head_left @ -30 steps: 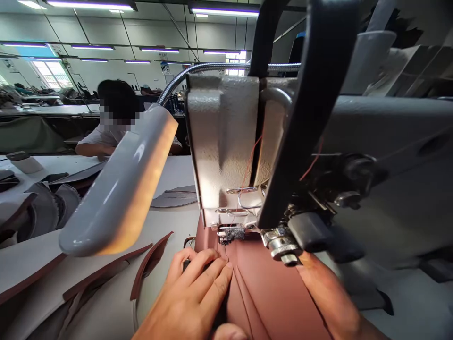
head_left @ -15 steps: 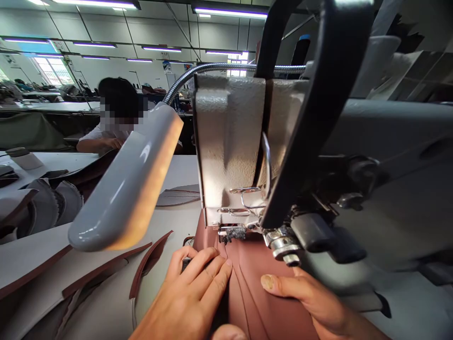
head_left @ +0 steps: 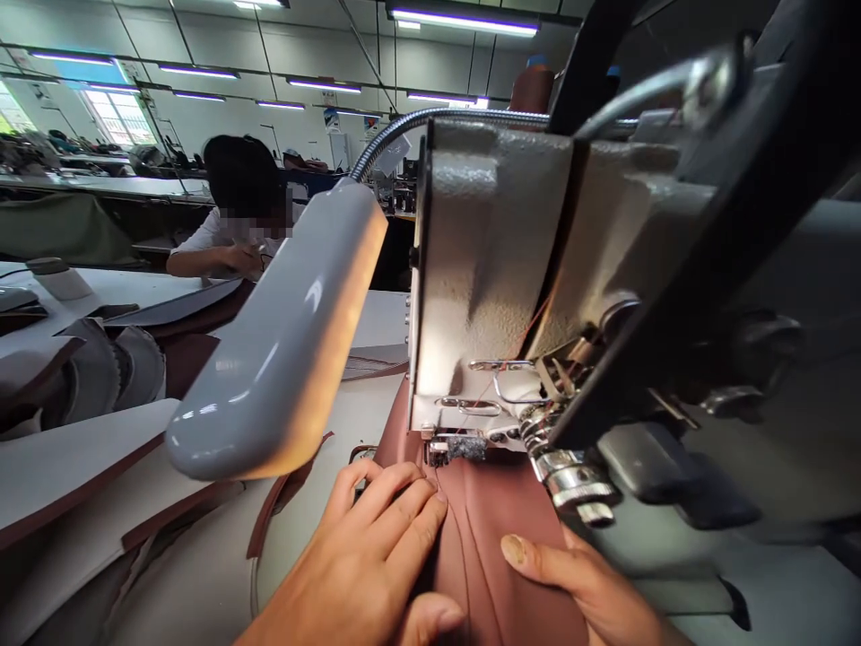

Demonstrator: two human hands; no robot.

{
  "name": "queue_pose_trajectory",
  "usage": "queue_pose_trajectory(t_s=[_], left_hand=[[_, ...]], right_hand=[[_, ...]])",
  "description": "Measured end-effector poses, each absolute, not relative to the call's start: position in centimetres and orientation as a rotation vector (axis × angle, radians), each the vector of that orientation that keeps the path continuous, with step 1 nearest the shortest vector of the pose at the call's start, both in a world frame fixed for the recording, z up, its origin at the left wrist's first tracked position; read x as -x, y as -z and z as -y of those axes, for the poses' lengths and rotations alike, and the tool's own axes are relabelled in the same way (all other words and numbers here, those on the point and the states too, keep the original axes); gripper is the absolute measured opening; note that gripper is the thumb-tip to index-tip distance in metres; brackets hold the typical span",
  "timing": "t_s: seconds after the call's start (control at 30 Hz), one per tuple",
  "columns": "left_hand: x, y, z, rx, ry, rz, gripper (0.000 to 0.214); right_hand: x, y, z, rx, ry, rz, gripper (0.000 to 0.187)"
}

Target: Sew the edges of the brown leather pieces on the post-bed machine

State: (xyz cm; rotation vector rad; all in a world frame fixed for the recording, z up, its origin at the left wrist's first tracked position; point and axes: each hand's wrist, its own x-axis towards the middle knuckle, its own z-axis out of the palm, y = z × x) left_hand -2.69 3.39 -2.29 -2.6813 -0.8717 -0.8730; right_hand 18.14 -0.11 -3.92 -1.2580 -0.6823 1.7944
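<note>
A reddish-brown leather-like panel with a seam line along it lies beneath the head of a sewing machine. Close before the presser foot, my left hand rests on the panel's left part, fingers stretched out and pressing down. My right hand grips the panel's right edge, thumb on top and the other fingers hidden underneath. The needle itself is too small to make out. A reddish thread runs down the machine's front.
A grey lamp on a flexible metal neck hangs left of the machine head. Cut grey and brown pieces lie on the table at left. Across the tables a person sits working. A thread cone stands at far left.
The head view has shifted, so the machine and lamp appear farther right. Both hands stay at nearly the same places on the panel, and the left thumb shows more.
</note>
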Motion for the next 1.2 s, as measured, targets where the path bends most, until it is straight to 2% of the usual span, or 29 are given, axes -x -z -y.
queue_pose_trajectory(t_s=[0.17, 0.37, 0.57, 0.87, 1.07, 1.2], left_hand=[[2.8, 2.6, -3.1, 2.665, 0.988, 0.889, 0.039], [3.5, -0.2, -2.9, 2.74, 0.693, 0.878, 0.033], [3.0, -0.7, -3.2, 2.75, 0.735, 0.922, 0.029], [2.9, -0.7, -3.3, 2.716, 0.809, 0.925, 0.029], [3.2, -0.4, -3.3, 2.728, 0.805, 0.84, 0.026], [3.6, 0.7, -3.3, 2.778, 0.845, 0.771, 0.028]], right_hand=[[-17.9, 4.4, 0.4, 1.335, -1.709, 0.636, 0.057], [-16.9, 5.2, 0.6, 0.914, -1.964, 0.353, 0.049], [-16.3, 5.8, 0.7, 0.771, -1.986, 0.252, 0.057], [-15.8, 6.1, 0.6, 0.867, -1.946, 0.311, 0.056], [-15.0, 7.4, 0.9, 0.938, -1.932, 0.309, 0.047], [-14.2, 7.6, 0.9, 0.902, -1.812, 0.27, 0.056]])
